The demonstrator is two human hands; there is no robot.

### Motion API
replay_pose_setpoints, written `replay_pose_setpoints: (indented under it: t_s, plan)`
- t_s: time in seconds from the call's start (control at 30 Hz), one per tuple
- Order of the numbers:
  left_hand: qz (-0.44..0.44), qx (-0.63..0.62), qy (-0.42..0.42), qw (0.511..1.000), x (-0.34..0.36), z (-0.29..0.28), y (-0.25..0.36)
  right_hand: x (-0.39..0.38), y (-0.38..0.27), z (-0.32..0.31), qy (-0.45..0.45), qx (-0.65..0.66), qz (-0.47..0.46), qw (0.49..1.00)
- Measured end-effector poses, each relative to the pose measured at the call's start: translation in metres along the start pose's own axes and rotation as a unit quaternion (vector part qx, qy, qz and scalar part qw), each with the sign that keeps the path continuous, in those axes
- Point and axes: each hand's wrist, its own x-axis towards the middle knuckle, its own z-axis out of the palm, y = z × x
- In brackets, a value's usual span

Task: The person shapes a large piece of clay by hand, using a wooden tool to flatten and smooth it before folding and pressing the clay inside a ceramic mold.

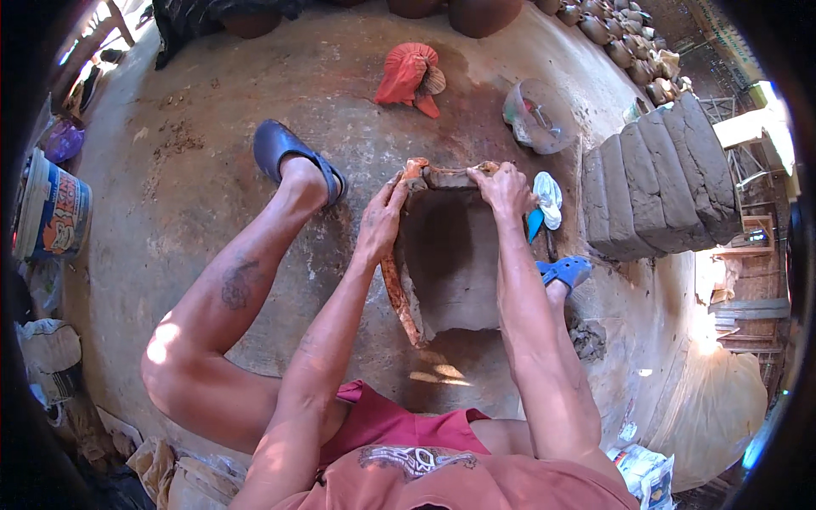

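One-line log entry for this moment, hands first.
left hand: at frame's far-left corner | right hand: at far-right corner | held: clay-smeared frame | right side: grey clay stack

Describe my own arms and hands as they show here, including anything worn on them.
Both the left hand and the right hand are bare, with no gloves visible. No sleeves cover the forearms, and no watch shows. The left forearm bears a faint dark marking, too indistinct to read. The shirt is dusty red.

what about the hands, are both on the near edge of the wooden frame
No, the left hand and right hand grip the far side of the wooden frame.
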Motion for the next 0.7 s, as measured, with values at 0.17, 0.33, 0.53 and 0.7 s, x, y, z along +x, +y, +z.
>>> replay_pose_setpoints:
  t_s: [0.17, 0.33, 0.53, 0.7]
  plan:
    - [0.010, 0.008, 0.013, 1.000, 0.001, -0.002, -0.005, 0.013, 0.013, 0.004, -0.018, -0.017, -0.026, 0.999]
    - [0.026, 0.016, 0.015, 0.999, 0.002, 0.004, -0.010, 0.021, 0.043, -0.006, 0.107, 0.055, -0.152, 0.981]
    - [0.024, 0.028, 0.026, 0.999, -0.003, 0.002, -0.002, -0.029, 0.018, -0.005, -0.061, -0.164, -0.252, 0.952]
    - [-0.009, -0.015, -0.011, 1.000, -0.007, 0.001, 0.005, -0.039, 0.023, 0.021, -0.104, -0.130, -0.222, 0.961]
